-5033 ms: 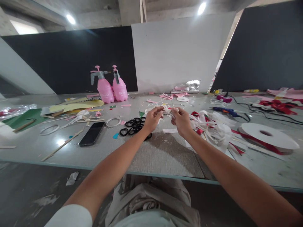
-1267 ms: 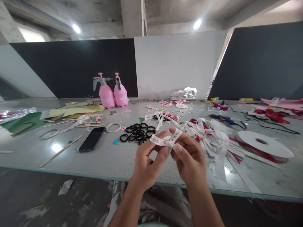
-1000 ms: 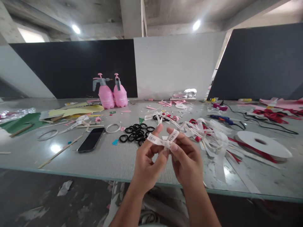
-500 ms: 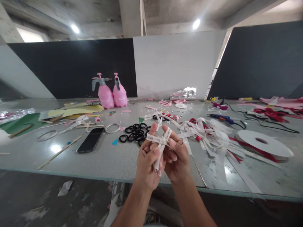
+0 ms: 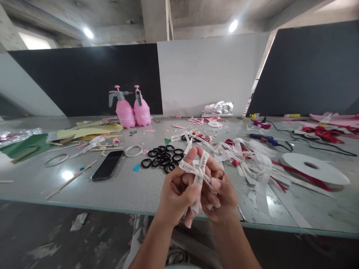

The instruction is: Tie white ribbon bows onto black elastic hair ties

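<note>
A white ribbon (image 5: 198, 183) with letters is held by the left hand (image 5: 179, 190) and the right hand (image 5: 221, 190). Black rings (image 5: 161, 157) are heaped near a phone (image 5: 108, 165) on the table (image 5: 134, 196).

Left hand (image 5: 176, 196) and right hand (image 5: 226, 197) now closer together, nearer the table's front edge (image 5: 84, 206) than five seconds ago

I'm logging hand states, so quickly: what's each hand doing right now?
Left hand: closed, holding the white printed ribbon.
Right hand: closed, holding the same ribbon, with its thumb near a tail.
</note>
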### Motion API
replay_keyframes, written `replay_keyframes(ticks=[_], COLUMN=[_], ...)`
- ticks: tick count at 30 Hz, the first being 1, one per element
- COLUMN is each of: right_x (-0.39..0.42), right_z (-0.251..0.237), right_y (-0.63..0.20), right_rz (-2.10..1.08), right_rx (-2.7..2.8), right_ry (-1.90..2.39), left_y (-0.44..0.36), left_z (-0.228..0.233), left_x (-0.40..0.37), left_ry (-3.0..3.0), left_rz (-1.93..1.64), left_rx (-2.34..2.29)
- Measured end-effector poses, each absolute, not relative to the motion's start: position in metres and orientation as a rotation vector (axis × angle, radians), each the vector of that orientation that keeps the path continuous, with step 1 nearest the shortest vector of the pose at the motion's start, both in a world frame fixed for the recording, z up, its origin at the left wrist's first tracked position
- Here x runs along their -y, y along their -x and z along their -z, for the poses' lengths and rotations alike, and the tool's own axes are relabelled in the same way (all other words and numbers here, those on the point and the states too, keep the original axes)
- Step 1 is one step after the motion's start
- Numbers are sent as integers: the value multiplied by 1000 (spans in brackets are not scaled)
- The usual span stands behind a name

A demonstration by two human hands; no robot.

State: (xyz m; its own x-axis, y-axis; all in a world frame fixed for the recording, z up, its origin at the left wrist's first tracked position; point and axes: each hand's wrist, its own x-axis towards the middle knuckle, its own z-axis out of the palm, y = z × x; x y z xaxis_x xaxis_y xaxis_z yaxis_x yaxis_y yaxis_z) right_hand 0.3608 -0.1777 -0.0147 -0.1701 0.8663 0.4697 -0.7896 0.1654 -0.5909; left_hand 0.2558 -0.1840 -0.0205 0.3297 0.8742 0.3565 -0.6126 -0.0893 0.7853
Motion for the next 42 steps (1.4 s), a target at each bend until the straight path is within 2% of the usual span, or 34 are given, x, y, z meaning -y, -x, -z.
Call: replay_keyframes(ticks=[8, 16, 21, 25, 32, 38, 42], right_x=[173, 183, 182, 179, 182, 184, 183], right_z=[17, 9, 6, 11, 16, 18, 20], right_y=[-352, -351, -352, -357, -371, -372, -367], right_rz=[-1454, -1617, -1672, -1622, -1260, -1303, -1325], right_rx=[792, 585, 520, 796, 1041, 1091, 1086], right_ry=[86, -260, -303, -105, 441, 428, 372], left_y=[-263, -262, -261, -259, -242, -238, -243], left_z=[25, 23, 26, 25, 11, 1, 2], left_x=[182, 186, 181, 180, 189, 193, 192], left_ry=[-974, -729, -512, -848, -1301, -1440, -1364], left_rz=[-1377, -1310, -1335, -1308, -1242, -1454, -1453], left_rx=[-155, 161, 259, 74, -483, -786, -724])
